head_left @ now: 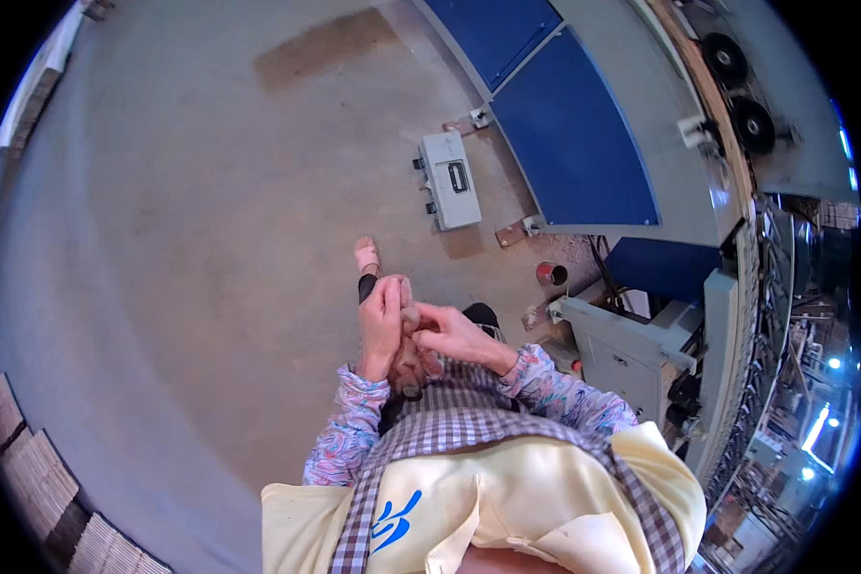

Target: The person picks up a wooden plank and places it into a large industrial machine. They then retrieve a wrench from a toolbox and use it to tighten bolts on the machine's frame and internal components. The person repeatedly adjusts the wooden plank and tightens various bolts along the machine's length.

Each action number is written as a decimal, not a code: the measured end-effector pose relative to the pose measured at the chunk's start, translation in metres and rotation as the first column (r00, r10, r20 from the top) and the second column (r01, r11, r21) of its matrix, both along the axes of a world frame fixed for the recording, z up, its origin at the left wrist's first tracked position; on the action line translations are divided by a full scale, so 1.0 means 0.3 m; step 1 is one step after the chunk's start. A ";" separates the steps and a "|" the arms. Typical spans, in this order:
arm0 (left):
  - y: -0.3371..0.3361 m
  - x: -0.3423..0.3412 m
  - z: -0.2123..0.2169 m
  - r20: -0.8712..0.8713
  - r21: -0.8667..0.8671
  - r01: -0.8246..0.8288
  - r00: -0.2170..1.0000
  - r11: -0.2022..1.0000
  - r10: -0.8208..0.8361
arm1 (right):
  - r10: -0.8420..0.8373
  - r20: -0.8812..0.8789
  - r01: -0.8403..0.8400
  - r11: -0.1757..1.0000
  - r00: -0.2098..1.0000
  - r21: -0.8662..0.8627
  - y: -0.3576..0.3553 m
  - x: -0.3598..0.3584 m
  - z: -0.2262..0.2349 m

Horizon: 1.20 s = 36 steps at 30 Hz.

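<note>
— Where are the hands?

— Both are up in front of the body, close together over the concrete floor (182,239). The left hand (381,320) stands upright with its fingers pointing away from the body. The right hand (450,335) comes in from the other side, and its fingers reach across to the left one.

— What do they hold?

— A small brownish thing (411,359) sits between the two palms, with its dark lower end poking out below them. It is too small and too covered to tell what it is. The left grip is closed around it from the side; the right grip pinches at its top, fingers bent onto it.

— So the two hands touch?

— Yes, they meet over the thing, the right fingertips lying against the left palm.

— What is the person wearing?

— Patterned sleeves (555,387) in pink and blue, a checked strap, and a pale yellow apron (507,497) with a blue mark on it. One foot (366,256) shows on the floor just beyond the hands.

— And around them?

— A grey box with a small panel (452,179) lies on the floor farther out. To the right stands a big machine with blue panels (569,143) and a grey cabinet (631,349) at its foot. Stacks of flat pale sheets (29,469) sit at the lower left edge.
</note>
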<state>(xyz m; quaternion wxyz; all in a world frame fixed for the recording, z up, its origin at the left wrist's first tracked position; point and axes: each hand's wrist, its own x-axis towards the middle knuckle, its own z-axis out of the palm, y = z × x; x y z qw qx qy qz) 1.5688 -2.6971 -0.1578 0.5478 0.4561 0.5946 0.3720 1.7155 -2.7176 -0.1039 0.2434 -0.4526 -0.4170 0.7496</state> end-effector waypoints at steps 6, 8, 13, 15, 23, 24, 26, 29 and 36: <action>0.236 -0.076 -0.456 0.170 -0.396 0.016 0.984 0.918 0.056 | 0.239 0.618 -0.459 0.859 0.749 0.225 0.417 0.008 -0.334; 0.239 -0.090 -0.621 0.185 -0.543 0.019 0.978 0.839 0.098 | 0.150 0.561 -0.285 0.945 0.814 0.160 0.495 0.037 -0.588; 0.242 -0.033 -0.963 0.224 -0.788 0.170 0.974 0.591 0.018 | 0.325 0.939 -0.747 0.651 0.115 -0.134 0.659 0.208 -1.318; 0.296 0.012 -1.092 0.322 -0.741 0.272 0.946 0.614 -0.031 | 0.288 0.957 -0.820 0.549 0.007 -0.160 0.756 0.260 -1.543; 0.442 0.204 -1.328 0.129 -0.718 0.345 0.920 0.605 -0.371 | 0.101 0.928 -0.932 0.007 -0.359 -0.362 0.850 0.432 -1.883; 0.474 0.216 -1.323 0.068 -0.727 0.363 0.883 0.583 -0.464 | 0.101 0.914 -0.919 -0.035 -0.393 -0.392 0.860 0.445 -1.861; 0.495 0.240 -1.341 0.034 -0.658 0.360 0.892 0.661 -0.452 | 0.046 0.908 -0.908 -0.082 -0.416 -0.412 0.847 0.487 -1.781; 0.500 0.253 -1.344 0.001 -0.641 0.358 0.885 0.679 -0.465 | 0.156 0.967 -0.938 0.252 -0.203 -0.237 0.792 0.624 -1.655; 0.571 0.323 -1.344 -0.112 -0.545 0.433 0.811 0.718 -0.574 | 0.061 0.982 -0.795 0.578 -0.181 -0.182 0.737 0.967 -1.498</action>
